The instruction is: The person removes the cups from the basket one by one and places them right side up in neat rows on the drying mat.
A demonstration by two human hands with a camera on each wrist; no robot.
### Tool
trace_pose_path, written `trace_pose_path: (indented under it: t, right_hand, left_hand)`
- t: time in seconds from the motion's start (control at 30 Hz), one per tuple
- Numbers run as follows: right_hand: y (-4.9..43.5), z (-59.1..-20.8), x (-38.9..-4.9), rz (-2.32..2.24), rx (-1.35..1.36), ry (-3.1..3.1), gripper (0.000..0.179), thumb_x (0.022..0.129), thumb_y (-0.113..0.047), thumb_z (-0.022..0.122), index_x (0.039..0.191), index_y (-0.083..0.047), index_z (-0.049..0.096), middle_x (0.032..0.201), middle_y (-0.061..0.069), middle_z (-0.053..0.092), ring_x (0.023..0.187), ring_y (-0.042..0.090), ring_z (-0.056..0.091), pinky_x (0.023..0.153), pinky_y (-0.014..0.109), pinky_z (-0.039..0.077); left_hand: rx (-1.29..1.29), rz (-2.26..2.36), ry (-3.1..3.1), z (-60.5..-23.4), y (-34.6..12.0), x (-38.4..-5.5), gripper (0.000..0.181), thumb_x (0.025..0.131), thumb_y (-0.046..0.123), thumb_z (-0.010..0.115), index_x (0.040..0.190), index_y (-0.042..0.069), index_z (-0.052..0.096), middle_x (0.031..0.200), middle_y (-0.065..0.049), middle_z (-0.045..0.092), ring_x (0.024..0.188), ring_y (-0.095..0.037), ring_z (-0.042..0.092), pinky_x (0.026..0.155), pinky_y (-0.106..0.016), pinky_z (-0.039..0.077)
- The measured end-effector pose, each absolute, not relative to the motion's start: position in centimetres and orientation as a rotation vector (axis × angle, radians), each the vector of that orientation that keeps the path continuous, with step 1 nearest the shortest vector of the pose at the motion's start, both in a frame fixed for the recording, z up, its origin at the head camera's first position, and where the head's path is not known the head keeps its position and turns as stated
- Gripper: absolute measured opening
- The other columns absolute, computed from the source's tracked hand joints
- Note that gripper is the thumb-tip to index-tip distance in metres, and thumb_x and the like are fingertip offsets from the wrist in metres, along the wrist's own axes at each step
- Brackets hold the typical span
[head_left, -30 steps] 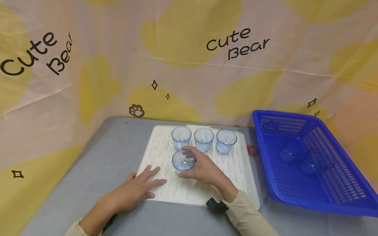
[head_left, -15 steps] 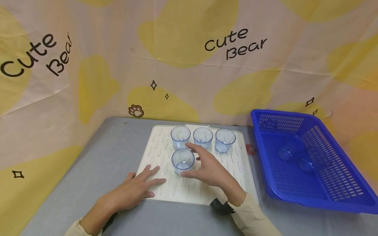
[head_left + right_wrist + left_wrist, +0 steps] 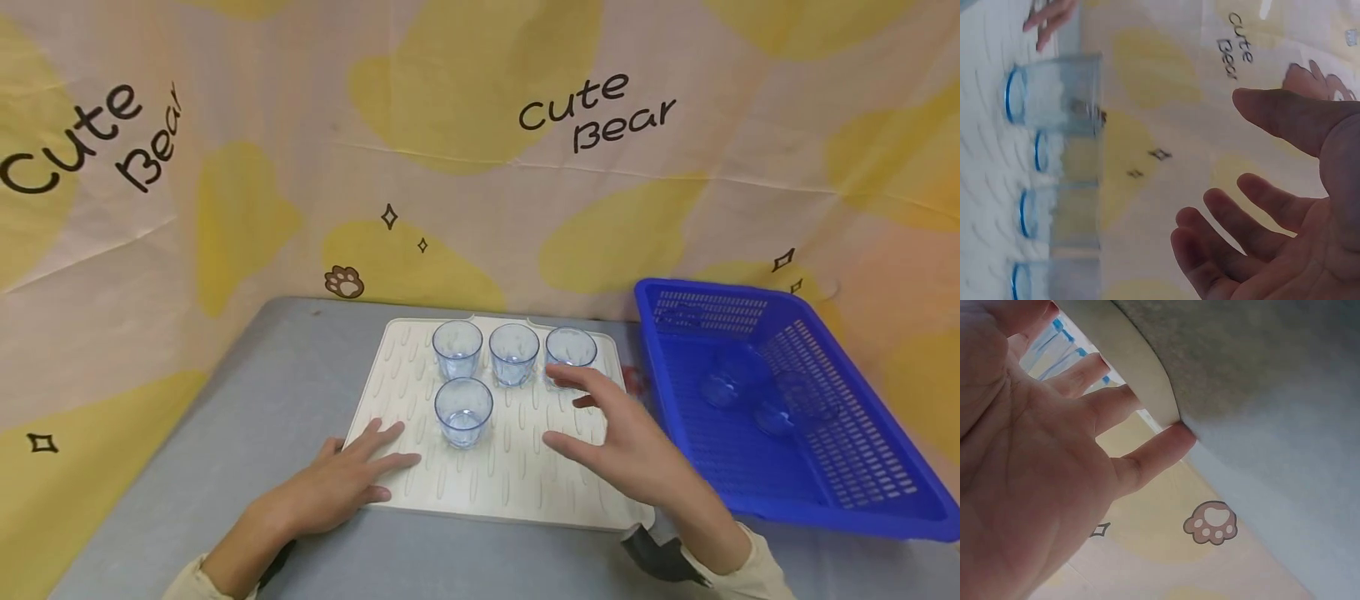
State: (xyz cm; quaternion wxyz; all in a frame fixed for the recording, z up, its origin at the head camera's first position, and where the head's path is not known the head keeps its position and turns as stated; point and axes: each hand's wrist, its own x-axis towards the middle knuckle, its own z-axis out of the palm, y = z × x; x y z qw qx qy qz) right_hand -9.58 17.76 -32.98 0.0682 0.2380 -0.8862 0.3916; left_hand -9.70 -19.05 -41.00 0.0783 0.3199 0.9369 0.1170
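Note:
Three clear bluish glasses stand upright in a row at the back of a white ridged drying mat (image 3: pixel 517 492): a left glass (image 3: pixel 457 350), a middle glass (image 3: pixel 513 355) and a right glass (image 3: pixel 572 343). A fourth glass (image 3: pixel 463 412) stands in front of the left one. My right hand (image 3: pixel 626 437) hovers over the mat's right side, holding nothing, thumb and fingers apart; it partly covers the right glass in the head view. My left hand (image 3: pixel 341 492) rests with spread fingers on the mat's left front edge, and its fingertips (image 3: pixel 1182 434) touch that edge in the left wrist view.
To the right of the mat stands a blue plastic basket (image 3: pixel 795 521) with slotted walls. Several clear glasses (image 3: pixel 780 408) lie inside it. A patterned cloth (image 3: pixel 465 167) hangs behind the grey table (image 3: pixel 247 417).
My right hand has let go of the front glass and moved away to the right, toward the basket. The glass stays where it stood. My left hand has not moved.

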Motion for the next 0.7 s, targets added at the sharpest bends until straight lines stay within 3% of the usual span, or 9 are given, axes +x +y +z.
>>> trace_pose_path:
  t: [0.27, 0.43, 0.5, 0.6, 0.63, 0.67, 0.7]
  right_hand:
    - [22.8, -31.6, -8.6, 1.039, 0.562, -2.689, 0.060, 0.089, -0.022, 0.076, 0.143, -0.023, 0.050, 0.138, 0.001, 0.060, 0.116, 0.002, 0.055, 0.095, 0.011, 0.042]
    - [27.1, -31.8, -8.8, 1.029, 0.403, -2.753, 0.062, 0.092, -0.023, 0.073, 0.148, -0.022, 0.045, 0.145, 0.010, 0.053, 0.122, 0.027, 0.055, 0.089, 0.004, 0.039]
    - [29.2, -32.4, -8.8, 1.001, 0.310, -2.789, 0.063, 0.092, -0.026, 0.072, 0.149, -0.024, 0.043, 0.146, 0.013, 0.052, 0.121, 0.017, 0.056, 0.083, 0.004, 0.038]
    - [32.5, -33.4, -8.9, 0.954, 0.192, -2.819, 0.065, 0.092, -0.029, 0.072, 0.150, -0.022, 0.042, 0.145, 0.019, 0.051, 0.112, -0.010, 0.049, 0.076, 0.004, 0.038]
    - [33.4, -33.8, -9.0, 0.943, 0.162, -2.827, 0.066, 0.093, -0.029, 0.072, 0.151, -0.020, 0.041, 0.146, 0.021, 0.051, 0.112, -0.009, 0.049, 0.074, 0.004, 0.038]
    - [34.3, -34.1, -9.0, 0.936, 0.134, -2.830, 0.067, 0.093, -0.030, 0.072, 0.151, -0.019, 0.041, 0.146, 0.022, 0.050, 0.108, -0.016, 0.044, 0.074, 0.003, 0.037]
    - [35.0, -34.3, -9.1, 0.931, 0.111, -2.837, 0.067, 0.093, -0.031, 0.071, 0.151, -0.016, 0.039, 0.146, 0.025, 0.049, 0.112, -0.009, 0.049, 0.072, 0.002, 0.035]
  left_hand:
    - [0.922, 0.328, 2.798, -40.9, -18.9, -9.7, 0.053, 0.095, 0.031, 0.063, 0.145, 0.037, 0.048, 0.161, -0.009, 0.035, 0.147, -0.043, 0.032, 0.094, -0.063, 0.036]
    - [0.903, 0.316, 2.792, -40.9, -18.9, -9.7, 0.053, 0.095, 0.031, 0.064, 0.145, 0.037, 0.048, 0.161, -0.008, 0.035, 0.148, -0.042, 0.032, 0.094, -0.062, 0.036]
    - [0.904, 0.320, 2.786, -41.0, -18.9, -9.7, 0.053, 0.095, 0.031, 0.063, 0.146, 0.038, 0.048, 0.162, -0.008, 0.035, 0.148, -0.042, 0.031, 0.095, -0.062, 0.036]
    - [0.916, 0.325, 2.785, -41.1, -18.8, -9.8, 0.053, 0.095, 0.031, 0.063, 0.146, 0.038, 0.047, 0.162, -0.008, 0.034, 0.148, -0.042, 0.031, 0.095, -0.063, 0.035]
    - [0.919, 0.326, 2.787, -41.1, -18.8, -9.8, 0.053, 0.095, 0.032, 0.063, 0.146, 0.038, 0.047, 0.162, -0.008, 0.034, 0.148, -0.042, 0.031, 0.095, -0.063, 0.035]
    - [0.922, 0.323, 2.790, -41.1, -18.8, -9.8, 0.053, 0.095, 0.032, 0.063, 0.146, 0.038, 0.048, 0.162, -0.008, 0.035, 0.148, -0.042, 0.031, 0.095, -0.063, 0.035]
    - [0.922, 0.323, 2.792, -41.1, -18.9, -9.8, 0.053, 0.095, 0.032, 0.063, 0.146, 0.038, 0.048, 0.162, -0.008, 0.035, 0.148, -0.042, 0.031, 0.095, -0.064, 0.035]
